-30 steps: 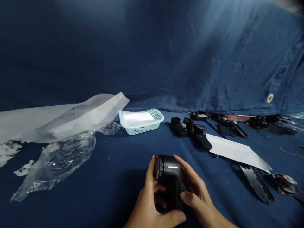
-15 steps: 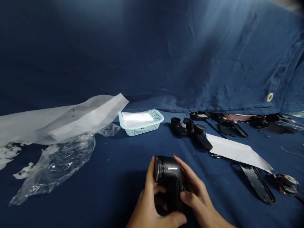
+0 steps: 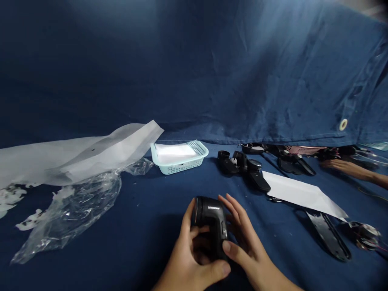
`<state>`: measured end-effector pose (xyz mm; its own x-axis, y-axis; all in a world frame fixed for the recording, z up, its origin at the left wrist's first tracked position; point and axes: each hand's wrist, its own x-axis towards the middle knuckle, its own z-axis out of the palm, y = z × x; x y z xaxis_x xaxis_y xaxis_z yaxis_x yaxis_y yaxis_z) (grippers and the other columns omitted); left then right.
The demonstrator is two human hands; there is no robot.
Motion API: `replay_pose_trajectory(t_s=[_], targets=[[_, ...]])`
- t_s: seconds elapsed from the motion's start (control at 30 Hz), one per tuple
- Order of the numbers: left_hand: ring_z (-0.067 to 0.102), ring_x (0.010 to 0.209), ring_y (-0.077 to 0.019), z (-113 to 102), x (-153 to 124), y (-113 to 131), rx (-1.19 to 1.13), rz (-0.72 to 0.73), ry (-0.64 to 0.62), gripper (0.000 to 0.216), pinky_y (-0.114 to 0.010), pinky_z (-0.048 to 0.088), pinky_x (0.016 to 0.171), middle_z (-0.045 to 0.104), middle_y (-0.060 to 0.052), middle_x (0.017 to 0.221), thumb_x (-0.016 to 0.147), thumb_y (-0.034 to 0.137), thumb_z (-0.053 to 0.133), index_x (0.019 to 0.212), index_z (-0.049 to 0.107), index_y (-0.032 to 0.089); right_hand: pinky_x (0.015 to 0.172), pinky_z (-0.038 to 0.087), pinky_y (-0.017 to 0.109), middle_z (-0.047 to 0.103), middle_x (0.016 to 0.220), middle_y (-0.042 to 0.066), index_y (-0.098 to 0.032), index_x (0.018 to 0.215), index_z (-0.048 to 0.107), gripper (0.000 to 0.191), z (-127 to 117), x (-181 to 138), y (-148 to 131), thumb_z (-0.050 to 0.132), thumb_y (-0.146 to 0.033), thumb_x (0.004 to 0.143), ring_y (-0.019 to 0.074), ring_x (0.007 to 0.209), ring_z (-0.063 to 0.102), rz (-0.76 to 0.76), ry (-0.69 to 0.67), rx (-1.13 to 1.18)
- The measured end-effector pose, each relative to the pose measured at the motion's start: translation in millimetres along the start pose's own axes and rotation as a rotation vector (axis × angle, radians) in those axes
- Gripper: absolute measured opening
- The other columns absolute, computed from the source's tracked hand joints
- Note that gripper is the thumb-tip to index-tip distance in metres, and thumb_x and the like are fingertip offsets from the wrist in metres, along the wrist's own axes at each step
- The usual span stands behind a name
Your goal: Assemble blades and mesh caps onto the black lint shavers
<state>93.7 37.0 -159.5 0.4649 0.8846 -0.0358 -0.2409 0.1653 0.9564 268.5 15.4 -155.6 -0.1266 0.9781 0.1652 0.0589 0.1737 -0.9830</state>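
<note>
A black L-shaped handheld electric device [image 3: 212, 216], with a round ribbed head facing left and small white lettering on top, stands near the bottom middle. My left hand [image 3: 189, 252] wraps around it, fingers under the head and thumb across the lower handle. From the other side my right hand [image 3: 247, 246] holds it, thumb pressed on the handle by a side button and fingers bent behind it. Its lower end is partly hidden by my left hand.
Beyond stands a light blue basket [image 3: 182, 167] with white paper. White sheeting [image 3: 121, 147] and clear plastic [image 3: 81, 206] lie left. Black device parts [image 3: 257, 180], a white sheet [image 3: 303, 194] and a black shell [image 3: 330, 236] lie right. Another person's hand [image 3: 348, 167] reaches in far right.
The device has shifted slightly left and turned a little, with both my hands around it. My right fingers have lifted slightly. Another person's hand has come in at the far right.
</note>
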Motion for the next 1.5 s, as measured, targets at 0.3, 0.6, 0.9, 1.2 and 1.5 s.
replay_pose_trajectory(t_s=[0.3, 0.6, 0.9, 1.2, 1.5], targets=[[0.063, 0.096, -0.0271, 3, 3, 3, -0.06, -0.035, 0.063, 0.13, -0.04, 0.052, 0.078, 0.058, -0.013, 0.117, 0.057, 0.046, 0.089, 0.149, -0.002, 0.031, 0.111, 0.031, 0.06, 0.027, 0.157, 0.009, -0.03, 0.119, 0.046, 0.031, -7, 4, 2, 0.056, -0.026, 0.09, 0.0354, 0.145, 0.021, -0.227, -0.027, -0.38], [0.066, 0.088, -0.0271, 11, 1, 2, 0.011, -0.035, 0.131, 0.131, -0.04, 0.055, 0.071, 0.062, -0.009, 0.108, 0.055, 0.036, 0.09, 0.148, -0.002, 0.033, 0.104, 0.04, 0.058, 0.032, 0.154, 0.015, -0.025, 0.114, 0.042, 0.033, -8, 2, 0, 0.053, -0.015, 0.084, 0.0378, 0.141, 0.031, -0.321, -0.025, -0.437], [0.066, 0.09, -0.0287, 15, 0, 8, -0.051, -0.051, 0.158, 0.135, -0.043, 0.055, 0.075, 0.063, -0.009, 0.105, 0.05, 0.036, 0.094, 0.148, 0.001, 0.03, 0.103, 0.04, 0.056, 0.029, 0.156, 0.014, -0.026, 0.113, 0.042, 0.034, -8, 1, 0, 0.052, -0.013, 0.083, 0.0379, 0.14, 0.033, -0.34, -0.044, -0.446], [0.067, 0.091, -0.0288, 9, 0, 0, -0.018, -0.002, 0.126, 0.128, -0.038, 0.056, 0.069, 0.063, -0.013, 0.114, 0.058, 0.035, 0.09, 0.15, 0.001, 0.031, 0.105, 0.043, 0.051, 0.039, 0.151, 0.008, -0.034, 0.123, 0.044, 0.035, -2, 2, 5, 0.057, -0.031, 0.091, 0.0315, 0.132, 0.047, -0.032, -0.003, 0.085], [0.069, 0.09, -0.0287, 7, -3, -5, 0.13, 0.059, 0.12, 0.124, -0.037, 0.055, 0.07, 0.067, -0.011, 0.11, 0.061, 0.019, 0.08, 0.151, -0.003, 0.029, 0.109, 0.04, 0.044, 0.054, 0.139, 0.003, -0.039, 0.132, 0.047, 0.052, -3, 5, 1, 0.067, -0.032, 0.084, 0.0268, 0.13, 0.049, 0.037, -0.053, 0.337]])
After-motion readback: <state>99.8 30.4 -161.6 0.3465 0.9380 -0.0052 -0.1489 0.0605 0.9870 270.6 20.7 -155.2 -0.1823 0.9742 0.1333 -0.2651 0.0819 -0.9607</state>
